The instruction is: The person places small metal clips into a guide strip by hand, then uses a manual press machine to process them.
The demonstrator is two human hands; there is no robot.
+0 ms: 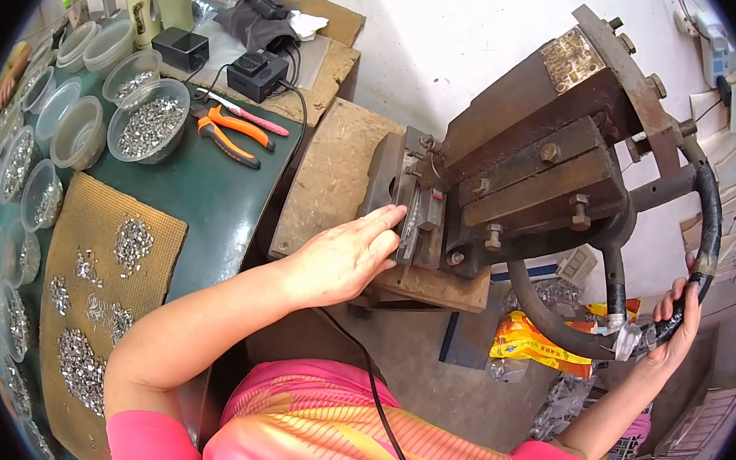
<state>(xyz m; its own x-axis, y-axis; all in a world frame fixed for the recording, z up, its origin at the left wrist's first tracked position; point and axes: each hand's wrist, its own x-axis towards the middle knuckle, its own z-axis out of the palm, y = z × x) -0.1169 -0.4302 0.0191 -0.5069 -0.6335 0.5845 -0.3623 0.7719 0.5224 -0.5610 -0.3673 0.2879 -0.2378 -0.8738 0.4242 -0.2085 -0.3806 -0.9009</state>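
A heavy dark steel hand press (pixel 538 157) stands before me on a wooden bench. My left hand (pixel 344 254) is at the press's lower die (pixel 420 225), its fingers close together against the near edge. Whatever is between those fingertips is hidden or too small to name. On the right, my right hand (pixel 676 328) is wrapped round the press handle (pixel 705 248), a curved bar covered in black tape. A small red mark shows on the die block, just beyond my left fingertips.
Left of me, a green table (pixel 223 210) bears plastic tubs (pixel 171 150) of small metal parts, a tan mat (pixel 119 202) with heaped pieces, and orange-handled pliers (pixel 233 137). A black cable (pixel 366 360) crosses before my body. Plastic bags (pixel 541 340) lie below the handle.
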